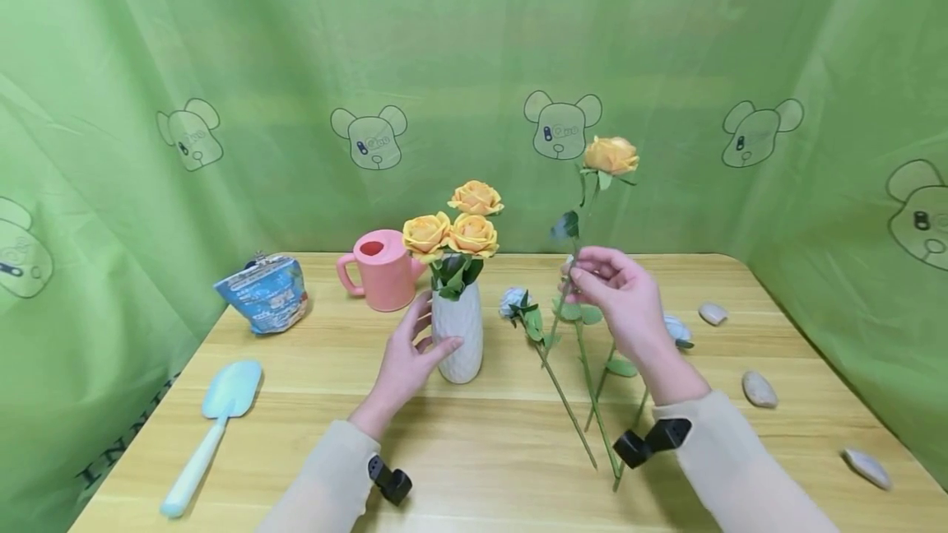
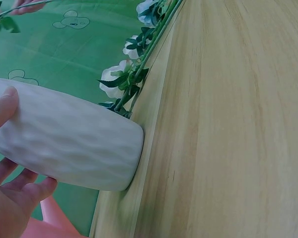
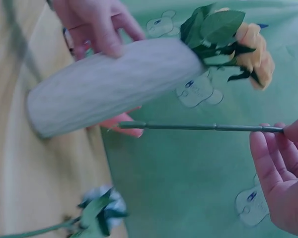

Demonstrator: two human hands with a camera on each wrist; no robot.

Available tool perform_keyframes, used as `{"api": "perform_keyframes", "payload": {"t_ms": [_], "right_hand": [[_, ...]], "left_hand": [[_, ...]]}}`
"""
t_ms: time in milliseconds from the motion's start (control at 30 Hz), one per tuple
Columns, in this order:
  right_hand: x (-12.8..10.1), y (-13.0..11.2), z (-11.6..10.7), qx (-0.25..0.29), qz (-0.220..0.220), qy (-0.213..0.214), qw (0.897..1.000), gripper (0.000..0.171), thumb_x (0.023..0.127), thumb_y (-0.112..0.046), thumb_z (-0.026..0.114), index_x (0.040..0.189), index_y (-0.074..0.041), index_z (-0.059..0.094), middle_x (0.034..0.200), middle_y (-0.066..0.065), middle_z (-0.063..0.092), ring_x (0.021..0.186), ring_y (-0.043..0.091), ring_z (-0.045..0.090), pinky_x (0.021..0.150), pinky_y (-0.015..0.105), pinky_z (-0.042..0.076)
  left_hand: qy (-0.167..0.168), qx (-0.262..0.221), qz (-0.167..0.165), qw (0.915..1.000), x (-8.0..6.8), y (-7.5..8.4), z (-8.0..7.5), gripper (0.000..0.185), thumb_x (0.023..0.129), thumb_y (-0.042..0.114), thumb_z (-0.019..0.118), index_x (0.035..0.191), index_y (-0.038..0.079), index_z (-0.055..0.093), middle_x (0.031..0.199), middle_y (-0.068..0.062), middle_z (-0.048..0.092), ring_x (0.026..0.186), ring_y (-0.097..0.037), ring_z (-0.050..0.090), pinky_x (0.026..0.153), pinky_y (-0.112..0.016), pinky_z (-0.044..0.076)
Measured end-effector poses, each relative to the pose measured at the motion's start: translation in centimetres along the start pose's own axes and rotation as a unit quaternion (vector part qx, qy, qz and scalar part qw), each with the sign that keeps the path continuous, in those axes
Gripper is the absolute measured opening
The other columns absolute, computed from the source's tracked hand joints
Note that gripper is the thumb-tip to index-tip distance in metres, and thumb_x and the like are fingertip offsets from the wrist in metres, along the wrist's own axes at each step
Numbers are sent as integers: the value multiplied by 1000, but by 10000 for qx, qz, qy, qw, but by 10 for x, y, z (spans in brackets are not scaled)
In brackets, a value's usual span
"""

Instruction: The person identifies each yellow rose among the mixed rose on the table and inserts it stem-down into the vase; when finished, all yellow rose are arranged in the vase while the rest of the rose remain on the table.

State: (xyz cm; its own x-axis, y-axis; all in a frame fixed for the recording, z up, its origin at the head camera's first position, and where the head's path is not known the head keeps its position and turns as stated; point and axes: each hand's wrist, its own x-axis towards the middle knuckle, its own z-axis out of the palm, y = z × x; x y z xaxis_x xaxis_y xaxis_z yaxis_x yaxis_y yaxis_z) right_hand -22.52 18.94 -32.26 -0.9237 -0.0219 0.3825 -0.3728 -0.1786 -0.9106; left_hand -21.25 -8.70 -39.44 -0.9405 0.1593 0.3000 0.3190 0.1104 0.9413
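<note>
A white textured vase [image 1: 461, 331] stands upright on the table, holding three yellow-orange roses [image 1: 472, 234]. My left hand [image 1: 403, 356] grips the vase from its left side, thumb across the front and fingers behind. To the right, my right hand [image 1: 620, 290] pinches the green stem of another yellow-orange rose [image 1: 611, 155] between thumb and fingers. That bloom is upright and higher than those in the vase. In the right wrist view, the lower end of the held stem [image 3: 188, 127] is apart from the vase.
Pale blue roses [image 1: 514, 301] with long stems lie on the table beneath my right hand. A pink watering can [image 1: 387, 274] stands behind the vase. At left are a blue bag [image 1: 270, 294] and a light-blue trowel [image 1: 232, 389]. Several stones [image 1: 759, 389] lie at right.
</note>
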Motion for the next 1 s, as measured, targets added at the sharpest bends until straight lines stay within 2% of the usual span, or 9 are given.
{"api": "perform_keyframes", "payload": {"t_ms": [200, 333, 467, 533, 767, 1000], "right_hand": [[20, -17, 28, 664, -558, 178, 9961, 25, 84, 9, 61, 108, 3, 56, 97, 20, 62, 79, 23, 65, 71, 36, 55], [30, -23, 47, 1255, -953, 450, 9865, 23, 83, 12, 59, 105, 4, 55, 93, 20, 62, 77, 27, 65, 69, 37, 56], [37, -24, 62, 1587, -1287, 674, 9766, 22, 84, 11, 59, 104, 4, 54, 90, 19, 62, 77, 28, 65, 67, 37, 56], [39, -24, 68, 1643, -1360, 717, 9744, 22, 84, 11, 59, 105, 5, 52, 90, 19, 62, 77, 28, 64, 67, 37, 56], [49, -20, 80, 1567, -1411, 554, 9759, 25, 85, 11, 57, 109, 6, 50, 93, 20, 61, 79, 29, 64, 68, 37, 56], [61, -22, 86, 1112, -1395, 381, 9832, 26, 86, 10, 57, 109, 1, 52, 96, 18, 60, 81, 29, 63, 71, 37, 56]], "left_hand": [[14, 9, 32, 10000, -1, 0, -2, 67, 83, 11, 71, 140, 10, 36, 137, -13, 43, 121, -32, 44, 97, -45, 42], [-4, -50, 93, 9999, 0, 0, -2, 67, 82, 10, 71, 140, 10, 37, 136, -14, 43, 120, -33, 45, 96, -46, 42], [-21, -51, 143, 9999, 0, 0, -1, 67, 82, 9, 71, 140, 9, 37, 136, -15, 43, 120, -34, 45, 95, -47, 43], [-15, -49, 152, 9999, 1, 0, -1, 67, 82, 9, 71, 140, 9, 37, 135, -15, 44, 120, -34, 45, 95, -47, 43], [11, -40, 146, 9999, 1, -2, 1, 69, 82, 9, 72, 140, 7, 36, 137, -15, 43, 120, -34, 44, 95, -46, 43], [28, -18, 61, 10000, 3, -7, 1, 71, 81, 10, 72, 142, 8, 34, 138, -14, 42, 121, -33, 44, 96, -44, 43]]}}
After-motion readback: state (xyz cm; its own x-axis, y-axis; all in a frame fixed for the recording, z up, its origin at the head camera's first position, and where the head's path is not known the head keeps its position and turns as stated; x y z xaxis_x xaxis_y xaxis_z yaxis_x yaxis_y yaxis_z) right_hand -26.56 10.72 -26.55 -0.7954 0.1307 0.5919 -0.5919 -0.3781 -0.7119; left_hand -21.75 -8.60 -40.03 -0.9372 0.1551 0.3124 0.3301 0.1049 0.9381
